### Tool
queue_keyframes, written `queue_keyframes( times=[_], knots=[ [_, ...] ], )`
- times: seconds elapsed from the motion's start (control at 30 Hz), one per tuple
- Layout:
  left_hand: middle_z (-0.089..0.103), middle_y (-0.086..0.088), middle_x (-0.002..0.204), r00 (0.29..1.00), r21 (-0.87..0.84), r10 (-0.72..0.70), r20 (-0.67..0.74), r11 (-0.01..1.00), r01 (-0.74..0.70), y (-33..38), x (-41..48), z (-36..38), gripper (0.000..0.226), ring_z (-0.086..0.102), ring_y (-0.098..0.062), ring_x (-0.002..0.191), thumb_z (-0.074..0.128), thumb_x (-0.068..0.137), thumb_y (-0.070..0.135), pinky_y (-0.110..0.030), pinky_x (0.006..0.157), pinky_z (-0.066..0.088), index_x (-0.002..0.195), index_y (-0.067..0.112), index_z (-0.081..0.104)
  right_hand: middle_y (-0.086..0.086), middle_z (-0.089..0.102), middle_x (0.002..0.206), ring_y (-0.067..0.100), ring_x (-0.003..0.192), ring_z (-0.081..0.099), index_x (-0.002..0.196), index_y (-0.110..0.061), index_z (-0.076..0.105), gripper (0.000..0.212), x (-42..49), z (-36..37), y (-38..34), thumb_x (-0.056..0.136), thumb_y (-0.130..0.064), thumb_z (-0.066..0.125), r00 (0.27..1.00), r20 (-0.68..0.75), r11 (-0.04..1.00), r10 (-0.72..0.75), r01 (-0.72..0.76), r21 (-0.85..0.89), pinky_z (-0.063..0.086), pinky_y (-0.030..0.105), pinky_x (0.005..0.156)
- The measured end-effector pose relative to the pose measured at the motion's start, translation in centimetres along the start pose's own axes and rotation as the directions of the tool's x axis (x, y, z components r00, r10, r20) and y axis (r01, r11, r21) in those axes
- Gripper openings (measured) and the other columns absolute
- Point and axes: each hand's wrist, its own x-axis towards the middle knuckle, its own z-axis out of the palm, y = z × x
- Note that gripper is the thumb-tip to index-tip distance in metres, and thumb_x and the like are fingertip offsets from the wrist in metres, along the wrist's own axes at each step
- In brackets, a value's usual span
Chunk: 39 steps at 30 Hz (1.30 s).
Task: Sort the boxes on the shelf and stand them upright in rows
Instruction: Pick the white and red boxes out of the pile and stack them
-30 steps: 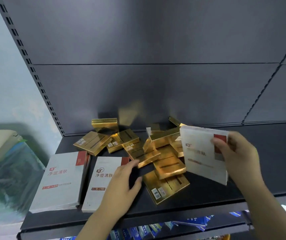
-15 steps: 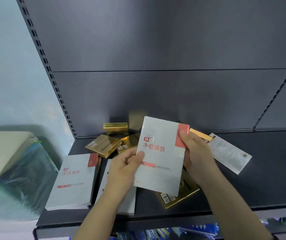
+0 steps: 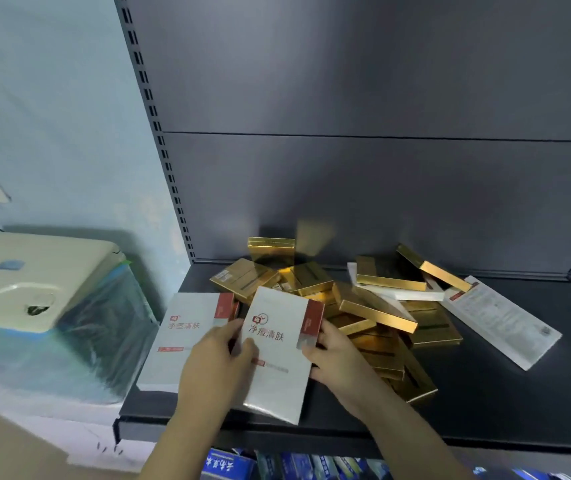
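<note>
Two hands were closed on one white box point(image 3: 279, 355) near the front edge of the shelf point(image 3: 505, 403), towards its left end. The left hand point(image 3: 216, 363) was wrapped round the box's left edge, thumb laid on the printed face; the right hand point(image 3: 337, 356) was clamped on the right edge, just below the red band. The box was held tilted, its lower corner reaching the shelf's front edge, and whether it was touching what lay under it could not be told.

A second white box point(image 3: 187, 341) was seen lying flat just beside it, at the front left corner of the shelf, partly covered by the left hand. A jumbled pile of gold boxes point(image 3: 377, 317) was spread from the back edge towards the front, just right of the held box, some lying flat and some tipped on edge. One gold box point(image 3: 271, 247) was stood against the back panel. Further right, a white box point(image 3: 502, 320) was laid flat and slanted, printed side up, with another white box point(image 3: 401, 292) half buried under gold ones. Blue packets point(image 3: 228, 465) were glimpsed on the level below.
</note>
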Motion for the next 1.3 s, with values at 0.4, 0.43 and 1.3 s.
queue_keyframes(
  times=[0.4, 0.43, 1.3],
  knots=[
    [0.070, -0.004, 0.102, 0.968, 0.451, 0.251, -0.018, 0.866, -0.216, -2.0, -0.3, 3.0, 0.029, 0.063, -0.025, 0.082, 0.083, 0.072, 0.024, -0.035, 0.063, 0.054, 0.100, 0.018, 0.078, -0.017, 0.058, 0.130, 0.002, 0.123, 0.053, 0.130, -0.037, 0.054, 0.038, -1.8, -1.6, -1.6, 0.099, -0.015, 0.051, 0.963, -0.026, 0.912, -0.267, 0.244, -0.329, 0.046, 0.010, 0.082],
    [0.070, -0.004, 0.102, 0.966, 0.454, 0.257, -0.028, 0.864, -0.217, -2.1, -0.3, 3.2, 0.029, 0.062, -0.026, 0.081, 0.083, 0.072, 0.023, -0.036, 0.063, 0.054, 0.099, 0.017, 0.078, -0.021, 0.063, 0.116, -0.002, 0.113, 0.057, 0.115, -0.040, 0.060, 0.031, -2.3, -3.2, -2.4, 0.099, -0.016, 0.051, 0.944, -0.055, 0.889, -0.325, 0.285, -0.358, 0.046, 0.010, 0.078],
    [0.069, -0.007, 0.109, 0.978, 0.369, 0.198, -0.060, 0.915, -0.163, -1.9, 0.0, 3.4, 0.032, 0.059, -0.035, 0.088, 0.080, 0.073, 0.018, -0.048, 0.081, 0.051, 0.104, 0.021, 0.078, 0.012, 0.056, 0.128, 0.034, 0.113, 0.053, 0.131, -0.024, 0.054, 0.088, -2.7, -28.2, 2.1, 0.058, -0.070, 0.071, 0.819, -0.547, 0.975, 0.170, -0.221, -0.029, 0.047, 0.050, 0.096]
  ],
)
